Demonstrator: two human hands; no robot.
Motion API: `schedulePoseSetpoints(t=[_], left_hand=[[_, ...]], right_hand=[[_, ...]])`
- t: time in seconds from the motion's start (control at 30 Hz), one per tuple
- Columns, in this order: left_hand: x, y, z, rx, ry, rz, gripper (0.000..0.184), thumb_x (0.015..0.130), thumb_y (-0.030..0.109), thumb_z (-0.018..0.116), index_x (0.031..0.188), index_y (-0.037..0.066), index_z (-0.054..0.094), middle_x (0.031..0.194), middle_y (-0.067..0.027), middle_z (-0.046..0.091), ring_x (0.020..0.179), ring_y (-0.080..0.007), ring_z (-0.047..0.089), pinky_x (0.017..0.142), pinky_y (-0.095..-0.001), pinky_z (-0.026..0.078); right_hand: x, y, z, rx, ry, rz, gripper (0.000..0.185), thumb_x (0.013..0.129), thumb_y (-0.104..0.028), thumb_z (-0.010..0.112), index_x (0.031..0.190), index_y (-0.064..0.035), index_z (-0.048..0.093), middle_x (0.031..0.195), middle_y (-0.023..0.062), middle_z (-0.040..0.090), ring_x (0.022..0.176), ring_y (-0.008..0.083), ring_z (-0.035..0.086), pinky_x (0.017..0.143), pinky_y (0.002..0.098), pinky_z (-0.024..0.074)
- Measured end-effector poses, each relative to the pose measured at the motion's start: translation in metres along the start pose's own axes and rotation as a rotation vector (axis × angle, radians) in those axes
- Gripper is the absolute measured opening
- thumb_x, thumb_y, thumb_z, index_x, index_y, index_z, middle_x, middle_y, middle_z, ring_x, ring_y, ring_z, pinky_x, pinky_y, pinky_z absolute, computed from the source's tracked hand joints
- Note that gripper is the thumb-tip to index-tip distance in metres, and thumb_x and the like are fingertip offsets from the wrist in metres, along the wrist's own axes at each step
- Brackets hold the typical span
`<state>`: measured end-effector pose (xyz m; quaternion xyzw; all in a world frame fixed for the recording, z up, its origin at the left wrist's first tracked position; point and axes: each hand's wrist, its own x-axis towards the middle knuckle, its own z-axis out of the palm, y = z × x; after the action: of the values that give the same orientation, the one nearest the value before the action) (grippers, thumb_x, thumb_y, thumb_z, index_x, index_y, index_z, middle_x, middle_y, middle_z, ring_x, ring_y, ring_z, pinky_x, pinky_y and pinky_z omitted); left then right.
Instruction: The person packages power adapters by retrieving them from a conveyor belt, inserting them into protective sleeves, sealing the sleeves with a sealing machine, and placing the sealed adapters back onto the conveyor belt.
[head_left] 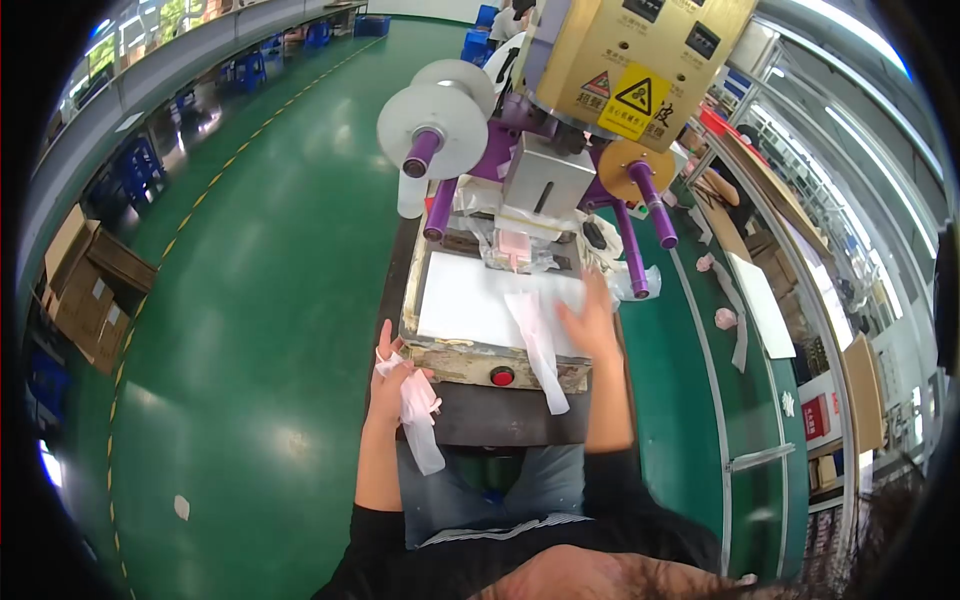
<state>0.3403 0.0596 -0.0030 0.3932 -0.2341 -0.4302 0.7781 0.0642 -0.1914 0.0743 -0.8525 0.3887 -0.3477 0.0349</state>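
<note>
My left hand (pixel 388 392), by the front left corner of the machine base, is closed on a pink and white fabric strip (pixel 421 420) whose pale end hangs down. My right hand (pixel 594 318) is slightly blurred, its fingers apart over the right side of the white work plate (pixel 465 300). Left of it, another pale strip (pixel 537 345) lies across the plate and droops over the front edge; no grip on it shows. Behind, a small pink piece (pixel 514 246) sits in clear film under the machine's metal block (pixel 548 178).
A red button (pixel 502 376) is on the base front. Purple rods and a white reel (pixel 432 130) flank the gold machine head (pixel 640 60). More pink pieces with strips (pixel 726 318) lie on the green bench at right. Cardboard boxes (pixel 95 290) stand left. A person is far back.
</note>
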Motion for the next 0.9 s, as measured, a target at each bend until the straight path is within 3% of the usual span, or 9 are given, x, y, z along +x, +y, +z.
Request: schedulePoseSetpoints(t=[0.1,0.27,0.43,0.5,0.6,0.73,0.77,0.87,0.9], left_hand=[[0.005,-0.016,-0.011,-0.001,0.018,-0.016,0.082,0.090,0.018,0.060,0.163,0.021,0.022,0.148,-0.0231,0.043,0.084,-0.0320,0.072,0.069,-0.0392,0.063],[0.001,0.012,-0.036,-0.111,0.080,-0.196,0.078,0.091,0.016,0.058,0.161,0.022,0.025,0.153,-0.0226,0.039,0.083,-0.0295,0.072,0.067,-0.0392,0.062],[0.000,0.015,-0.034,-0.071,0.145,-0.061,0.075,0.092,0.020,0.058,0.160,0.020,0.027,0.148,-0.0243,0.046,0.080,-0.0314,0.072,0.063,-0.0437,0.063],[-0.010,0.016,-0.028,-0.042,0.145,-0.031,0.075,0.092,0.022,0.059,0.160,0.020,0.027,0.146,-0.0248,0.049,0.079,-0.0321,0.072,0.062,-0.0450,0.063],[-0.011,0.021,-0.012,0.009,0.110,0.007,0.075,0.092,0.022,0.060,0.160,0.020,0.027,0.146,-0.0250,0.048,0.080,-0.0324,0.073,0.061,-0.0455,0.063],[0.005,0.001,-0.011,0.077,0.077,0.002,0.072,0.094,0.022,0.057,0.160,0.021,0.027,0.145,-0.0253,0.049,0.081,-0.0338,0.072,0.061,-0.0469,0.063],[0.007,-0.009,-0.012,0.108,0.071,-0.006,0.071,0.095,0.023,0.056,0.160,0.021,0.027,0.143,-0.0256,0.051,0.082,-0.0344,0.072,0.061,-0.0473,0.063],[0.004,0.000,-0.024,0.100,0.063,-0.063,0.069,0.097,0.024,0.053,0.160,0.020,0.027,0.136,-0.0265,0.056,0.082,-0.0355,0.072,0.061,-0.0480,0.063],[0.005,0.008,-0.028,0.045,0.077,-0.095,0.068,0.097,0.026,0.052,0.160,0.020,0.026,0.130,-0.0272,0.059,0.083,-0.0361,0.072,0.061,-0.0483,0.063]], right_hand=[[-0.079,-0.004,-0.013,0.049,0.253,0.312,0.088,0.086,-0.029,0.076,0.151,0.0084,0.031,0.154,0.0274,0.038,0.144,0.0424,0.034,0.120,0.0445,0.0271],[-0.114,-0.069,-0.111,-0.201,-0.977,0.275,0.067,0.087,-0.020,0.075,0.143,0.0023,0.046,0.140,0.0226,0.049,0.130,0.0306,0.049,0.106,0.0420,0.0439],[-0.111,-0.076,-0.105,0.379,-0.606,0.403,0.060,0.087,-0.019,0.074,0.139,0.0006,0.050,0.137,0.0242,0.050,0.125,0.0343,0.052,0.107,0.0411,0.0427],[-0.114,-0.040,-0.059,-0.032,0.210,0.073,0.063,0.087,-0.023,0.074,0.139,0.0036,0.049,0.134,0.0250,0.052,0.126,0.0394,0.052,0.106,0.0439,0.0430],[-0.127,0.006,-0.002,0.023,0.499,0.330,0.068,0.088,-0.021,0.074,0.143,0.0035,0.044,0.143,0.0249,0.048,0.129,0.0416,0.049,0.108,0.0438,0.0415],[-0.154,-0.014,0.026,0.541,0.272,0.495,0.075,0.090,-0.017,0.073,0.151,0.0043,0.034,0.145,0.0245,0.049,0.130,0.0353,0.052,0.110,0.0413,0.0419],[-0.158,-0.019,0.014,0.557,0.279,0.523,0.075,0.090,-0.017,0.073,0.151,0.0043,0.034,0.145,0.0245,0.049,0.130,0.0353,0.052,0.110,0.0413,0.0419],[-0.144,-0.028,-0.072,0.747,-0.265,0.463,0.079,0.093,-0.019,0.072,0.154,0.0048,0.029,0.143,0.0228,0.054,0.115,0.0290,0.064,0.100,0.0366,0.0498],[-0.147,-0.034,-0.090,0.750,-0.247,0.481,0.079,0.093,-0.019,0.072,0.154,0.0048,0.029,0.143,0.0228,0.054,0.115,0.0290,0.064,0.100,0.0366,0.0498]])
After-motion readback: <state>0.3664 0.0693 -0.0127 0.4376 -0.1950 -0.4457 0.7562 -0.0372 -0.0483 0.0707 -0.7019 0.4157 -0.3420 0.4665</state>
